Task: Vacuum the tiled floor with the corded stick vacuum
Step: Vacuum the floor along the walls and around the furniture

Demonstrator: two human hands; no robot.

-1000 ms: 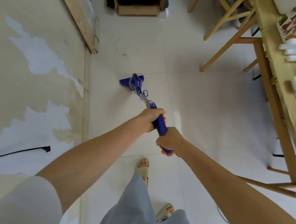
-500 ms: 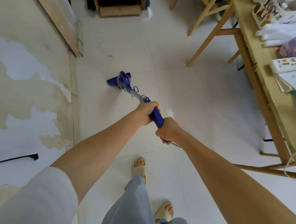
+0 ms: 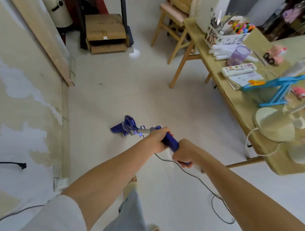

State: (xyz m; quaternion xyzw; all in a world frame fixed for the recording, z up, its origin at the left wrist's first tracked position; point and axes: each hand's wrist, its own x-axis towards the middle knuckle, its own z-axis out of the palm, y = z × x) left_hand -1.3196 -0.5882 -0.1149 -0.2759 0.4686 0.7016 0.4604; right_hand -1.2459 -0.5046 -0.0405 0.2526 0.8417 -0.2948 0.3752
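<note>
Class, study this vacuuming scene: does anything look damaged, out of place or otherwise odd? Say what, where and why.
Two things stand out. The beige wall on the left is damaged: paint has peeled off in large pale patches. The blue stick vacuum's thin black cord lies looped on the white tiled floor by the person's feet, a possible trip hazard.

- No text, brand, number or sign is showing clearly enough to be read.
- A small white label (image 3: 104, 37) is sitting on the cardboard box (image 3: 105, 29) at the far end of the floor, but its print is appearing too small to make out.
- The long white case (image 3: 238, 69) on the wooden table (image 3: 241, 104) is carrying coloured stickers, blurred beyond reading.
- The papers (image 3: 244, 79) beside it are showing faint, unreadable print.
</note>
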